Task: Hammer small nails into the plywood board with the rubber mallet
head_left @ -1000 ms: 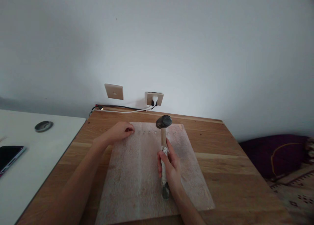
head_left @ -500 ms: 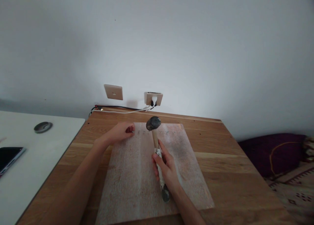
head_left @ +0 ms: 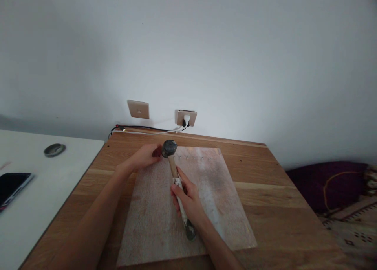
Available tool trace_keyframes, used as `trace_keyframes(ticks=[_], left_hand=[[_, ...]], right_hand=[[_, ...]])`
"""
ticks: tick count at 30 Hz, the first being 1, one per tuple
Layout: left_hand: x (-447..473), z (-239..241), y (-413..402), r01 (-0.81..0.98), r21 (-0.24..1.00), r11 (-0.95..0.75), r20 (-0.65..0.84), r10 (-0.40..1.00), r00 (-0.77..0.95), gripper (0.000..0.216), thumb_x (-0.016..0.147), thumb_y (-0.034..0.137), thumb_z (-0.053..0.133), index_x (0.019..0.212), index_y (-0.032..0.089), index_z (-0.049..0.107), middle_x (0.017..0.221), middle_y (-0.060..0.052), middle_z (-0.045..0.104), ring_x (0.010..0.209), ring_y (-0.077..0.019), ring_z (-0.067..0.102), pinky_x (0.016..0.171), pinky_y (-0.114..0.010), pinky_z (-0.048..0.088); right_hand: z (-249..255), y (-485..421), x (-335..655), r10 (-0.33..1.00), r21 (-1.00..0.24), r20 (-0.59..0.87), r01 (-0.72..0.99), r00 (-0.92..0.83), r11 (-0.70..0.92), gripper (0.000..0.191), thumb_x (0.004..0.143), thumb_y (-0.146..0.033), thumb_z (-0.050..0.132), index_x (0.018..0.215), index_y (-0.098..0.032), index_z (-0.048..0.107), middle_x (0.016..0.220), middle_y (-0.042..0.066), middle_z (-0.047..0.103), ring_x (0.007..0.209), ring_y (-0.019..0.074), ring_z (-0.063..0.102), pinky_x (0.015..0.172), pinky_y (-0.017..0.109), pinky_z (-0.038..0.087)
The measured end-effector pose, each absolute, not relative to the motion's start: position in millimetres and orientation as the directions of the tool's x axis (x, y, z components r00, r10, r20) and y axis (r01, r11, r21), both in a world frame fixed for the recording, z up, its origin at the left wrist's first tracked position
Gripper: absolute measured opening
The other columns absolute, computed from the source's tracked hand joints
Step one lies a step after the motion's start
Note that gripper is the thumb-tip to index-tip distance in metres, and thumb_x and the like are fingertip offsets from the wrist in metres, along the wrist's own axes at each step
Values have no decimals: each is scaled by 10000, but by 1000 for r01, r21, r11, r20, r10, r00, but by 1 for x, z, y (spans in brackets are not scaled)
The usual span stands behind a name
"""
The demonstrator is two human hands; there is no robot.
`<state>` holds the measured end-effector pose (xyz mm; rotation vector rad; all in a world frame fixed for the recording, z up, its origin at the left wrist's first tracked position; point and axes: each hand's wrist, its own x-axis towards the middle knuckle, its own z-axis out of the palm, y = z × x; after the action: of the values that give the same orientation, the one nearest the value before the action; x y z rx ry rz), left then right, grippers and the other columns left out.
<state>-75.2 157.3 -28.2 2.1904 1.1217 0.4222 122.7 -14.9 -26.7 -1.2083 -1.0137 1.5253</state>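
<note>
My right hand (head_left: 187, 197) is closed around the pale, white-wrapped handle of a hammer (head_left: 173, 167). Its dark, blunt head is tilted up beside my left fingertips. My left hand (head_left: 147, 155) rests at the far left corner of a worn wooden board (head_left: 159, 223), fingers pinched on a small nail; the hammer head now hides the nail and part of the fingertips. Several small nails (head_left: 202, 158) stand in a row along the board's far edge, to the right of my left hand.
The board lies on a wooden table (head_left: 282, 223) against a wall. Cables (head_left: 153, 133) run along the back to a socket (head_left: 187, 118). On the white table at left are a round grey dish (head_left: 54, 149) and a phone (head_left: 13, 185). Purple fabric (head_left: 332, 183) lies at right.
My right hand has moved left with the hammer, bringing its head from mid-board to my left fingertips. My left hand stays in about the same place.
</note>
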Motion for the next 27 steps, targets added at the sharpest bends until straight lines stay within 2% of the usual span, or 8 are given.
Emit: trace_keyframes(ticks=[3, 6, 15, 24, 27], left_hand=[[-76, -30, 158, 562, 712, -421, 22, 814, 581, 482, 723, 222, 622, 1201, 179, 663, 1075, -73, 783, 948, -272, 736, 858, -349, 565], [-77, -31, 159, 567, 713, -413, 29, 825, 564, 600, 677, 193, 635, 1276, 160, 634, 1095, -91, 784, 960, -284, 742, 863, -362, 574], [-81, -30, 160, 565, 704, -431, 29, 812, 583, 573, 680, 149, 608, 1248, 169, 675, 1086, -77, 795, 941, -262, 740, 863, -342, 574], [-81, -29, 160, 550, 709, -441, 49, 809, 586, 523, 722, 172, 624, 1238, 179, 705, 1168, -83, 792, 1030, -279, 738, 951, -363, 567], [-81, -30, 160, 539, 721, -435, 56, 813, 580, 490, 744, 197, 636, 1228, 178, 713, 1174, -89, 791, 1051, -285, 737, 975, -374, 564]], right_hand=[[-32, -18, 122, 961, -953, -244, -151, -133, -263, 805, 924, -383, 650, 1659, -218, 366, 741, -65, 571, 405, 54, 449, 319, 161, 401], [-33, -20, 122, 960, -954, -240, -147, -147, -261, 792, 931, -387, 653, 1657, -238, 372, 757, -63, 580, 403, 50, 453, 324, 159, 398], [-33, -20, 121, 963, -968, -223, -86, -152, -237, 743, 950, -346, 628, 1649, -246, 395, 754, -67, 572, 410, 45, 440, 333, 150, 404], [-35, -20, 121, 963, -971, -225, -44, -147, -234, 773, 949, -371, 620, 1663, -215, 368, 742, -55, 602, 406, 59, 445, 340, 165, 393], [-36, -21, 120, 970, -978, -204, -9, -130, -207, 733, 951, -359, 614, 1642, -215, 416, 694, -55, 603, 406, 74, 454, 346, 173, 401]])
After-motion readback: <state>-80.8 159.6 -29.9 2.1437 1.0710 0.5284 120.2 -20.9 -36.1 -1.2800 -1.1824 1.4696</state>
